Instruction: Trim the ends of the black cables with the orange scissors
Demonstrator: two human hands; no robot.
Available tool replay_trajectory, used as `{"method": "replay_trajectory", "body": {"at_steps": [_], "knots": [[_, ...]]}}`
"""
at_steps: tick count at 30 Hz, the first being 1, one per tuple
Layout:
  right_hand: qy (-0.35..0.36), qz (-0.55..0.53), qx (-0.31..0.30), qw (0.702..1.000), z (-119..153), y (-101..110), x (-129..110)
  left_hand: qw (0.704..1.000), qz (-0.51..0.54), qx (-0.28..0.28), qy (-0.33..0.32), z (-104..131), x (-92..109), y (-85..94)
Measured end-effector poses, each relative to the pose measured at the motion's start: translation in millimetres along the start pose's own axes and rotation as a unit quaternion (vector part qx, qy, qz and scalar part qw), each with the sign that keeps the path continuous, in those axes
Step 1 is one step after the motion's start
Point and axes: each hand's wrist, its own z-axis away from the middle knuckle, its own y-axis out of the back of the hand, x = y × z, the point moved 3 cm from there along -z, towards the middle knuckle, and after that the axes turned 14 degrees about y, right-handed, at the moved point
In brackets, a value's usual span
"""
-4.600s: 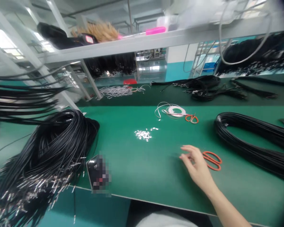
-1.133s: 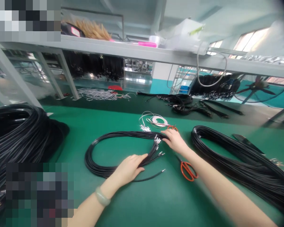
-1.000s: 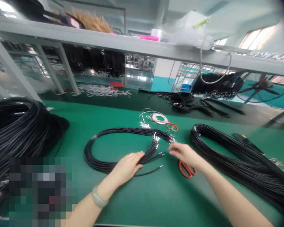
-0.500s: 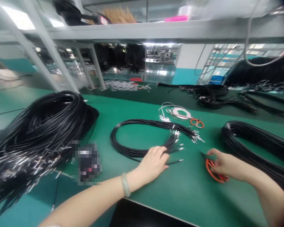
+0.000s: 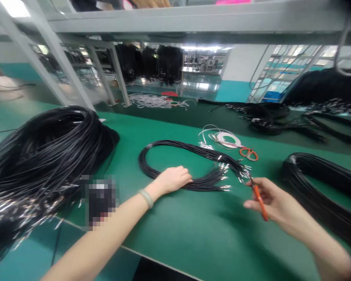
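A looped bundle of black cables (image 5: pixel 143 156) with bare metal tips lies on the green table in front of me. My left hand (image 5: pixel 173 180) is closed over its near strand, fingers curled round the cables, and the cable ends come out to its right. My right hand (image 5: pixel 266 195) holds a pair of scissors (image 5: pixel 260 201) with orange handles, the dark blades pointing up beside the far strand's cable ends. I cannot tell whether the blades touch those ends. A white ring of tape or cord (image 5: pixel 228 139) and a second pair of orange-handled scissors (image 5: pixel 248 154) lie just behind.
A large pile of black cables (image 5: pixel 55 144) covers the left side, with a pixelated dark object (image 5: pixel 101 201) beside it. Another cable coil (image 5: pixel 307 183) lies at the right. White strands (image 5: pixel 149 100) and more black cables (image 5: pixel 269 113) lie farther back, under a shelf (image 5: pixel 175 19).
My left hand has moved left along the cables, and the loose near ends now lie together with the others. My right hand has turned the scissors so the blades point upward.
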Motion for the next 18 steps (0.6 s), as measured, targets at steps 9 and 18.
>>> {"method": "replay_trajectory", "body": {"at_steps": [9,18], "knots": [[-0.005,-0.123,-0.008,0.992,3,-32,-7,0.992,-0.055,-0.007,0.115,-1,89,-21.4],[-0.124,-0.200,0.032,0.971,1,-48,0,0.972,-0.013,-0.016,0.233,-1,85,-20.7]]}}
